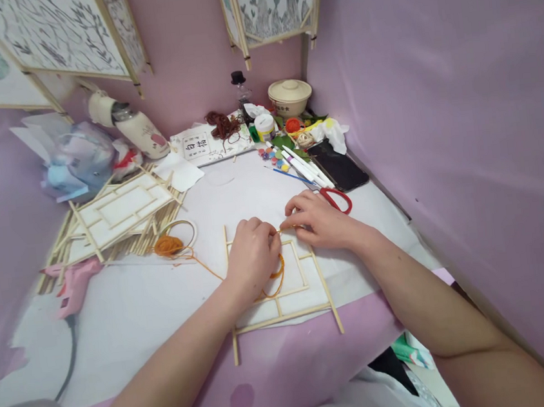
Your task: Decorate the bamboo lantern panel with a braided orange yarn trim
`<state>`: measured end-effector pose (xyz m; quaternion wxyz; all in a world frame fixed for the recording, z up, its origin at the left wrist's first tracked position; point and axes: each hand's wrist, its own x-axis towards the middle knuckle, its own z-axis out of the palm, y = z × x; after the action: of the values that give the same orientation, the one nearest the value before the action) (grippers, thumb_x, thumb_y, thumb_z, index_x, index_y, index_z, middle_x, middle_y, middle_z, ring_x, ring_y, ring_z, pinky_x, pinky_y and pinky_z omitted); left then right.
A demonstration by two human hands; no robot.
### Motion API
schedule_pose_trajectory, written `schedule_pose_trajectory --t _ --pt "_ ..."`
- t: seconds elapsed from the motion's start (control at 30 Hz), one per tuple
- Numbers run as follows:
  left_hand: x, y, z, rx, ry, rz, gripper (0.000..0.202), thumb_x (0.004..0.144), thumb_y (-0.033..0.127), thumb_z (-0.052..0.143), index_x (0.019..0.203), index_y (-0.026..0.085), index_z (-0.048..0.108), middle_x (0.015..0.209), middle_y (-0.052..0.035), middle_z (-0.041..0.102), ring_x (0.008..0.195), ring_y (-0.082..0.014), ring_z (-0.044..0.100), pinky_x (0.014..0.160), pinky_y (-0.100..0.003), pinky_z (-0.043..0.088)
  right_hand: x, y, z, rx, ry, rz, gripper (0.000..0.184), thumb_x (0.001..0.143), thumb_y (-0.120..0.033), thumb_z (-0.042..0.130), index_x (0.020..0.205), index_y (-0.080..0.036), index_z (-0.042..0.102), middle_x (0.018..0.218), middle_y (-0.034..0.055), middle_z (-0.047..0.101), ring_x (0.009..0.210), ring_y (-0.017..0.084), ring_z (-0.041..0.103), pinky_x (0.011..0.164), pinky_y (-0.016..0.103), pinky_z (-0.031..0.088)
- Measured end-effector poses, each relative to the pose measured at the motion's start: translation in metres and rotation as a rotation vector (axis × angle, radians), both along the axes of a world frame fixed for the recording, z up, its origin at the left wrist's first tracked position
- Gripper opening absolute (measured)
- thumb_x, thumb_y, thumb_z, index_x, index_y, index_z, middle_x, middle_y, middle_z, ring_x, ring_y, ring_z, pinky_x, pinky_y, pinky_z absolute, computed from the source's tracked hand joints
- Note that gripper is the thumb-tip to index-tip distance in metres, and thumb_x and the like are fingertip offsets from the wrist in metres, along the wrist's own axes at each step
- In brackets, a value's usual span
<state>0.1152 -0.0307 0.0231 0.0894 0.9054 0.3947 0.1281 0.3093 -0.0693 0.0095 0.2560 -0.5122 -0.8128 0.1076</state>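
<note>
Over a small frame of pale wooden sticks backed with white paper (284,317), my left hand (253,254) pinches thin orange yarn (281,270) between thumb and fingers. The yarn hangs in a loop below it and trails left to a small orange ball (168,245). My right hand (315,218) is closed at the fingertips beside the frame's top edge, on the same short taut stretch of yarn. The fingers hide part of the frame's top bar. Close behind my right hand lie scissors with red handles (325,193).
A pink glue gun (74,286) with a cord lies at left, near stacked sticks and another paper-backed frame (121,209). Behind are a white bottle (143,133), book (195,145), lidded pot (290,98), markers (306,167) and black phone (341,167). Paper lanterns (275,5) hang above.
</note>
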Motion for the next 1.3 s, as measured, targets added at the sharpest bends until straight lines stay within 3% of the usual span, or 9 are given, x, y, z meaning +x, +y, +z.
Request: schedule_pose_trajectory --t 0.53,1.17,1.3 --pt "0.007 0.012 0.002 0.045 0.030 0.023 0.014 0.086 0.017 0.055 0.082 0.014 0.068 0.084 -0.0084 0.062 0.086 -0.0255 0.053 0.081 -0.039 0.044 0.001 0.001 0.000 0.018 0.004 0.015 0.027 0.085 -0.012 0.053 0.095 -0.025 0.075 0.106 0.0057 0.061 0.101 0.024 0.045 0.089 0.040 0.037" --pt "0.011 0.018 -0.005 0.045 0.012 0.033 0.016 0.086 0.019 0.052 0.081 0.015 0.067 0.082 -0.0087 0.062 0.084 -0.0254 0.053 0.080 -0.039 0.045 0.001 0.000 0.000 0.022 0.000 0.013 0.025 0.085 -0.013 0.054 0.091 -0.025 0.075 0.105 0.0060 0.062 0.102 0.024 0.045 0.089 0.041 0.038" --pt "0.011 0.018 -0.004 0.040 0.006 0.025 0.017 0.087 0.020 0.052 0.081 0.015 0.067 0.082 -0.0086 0.062 0.084 -0.0254 0.053 0.080 -0.039 0.045 0.004 0.000 0.000 0.064 0.031 -0.008 0.027 0.083 -0.011 0.056 0.096 -0.025 0.075 0.109 0.0063 0.060 0.103 0.023 0.045 0.091 0.041 0.038"
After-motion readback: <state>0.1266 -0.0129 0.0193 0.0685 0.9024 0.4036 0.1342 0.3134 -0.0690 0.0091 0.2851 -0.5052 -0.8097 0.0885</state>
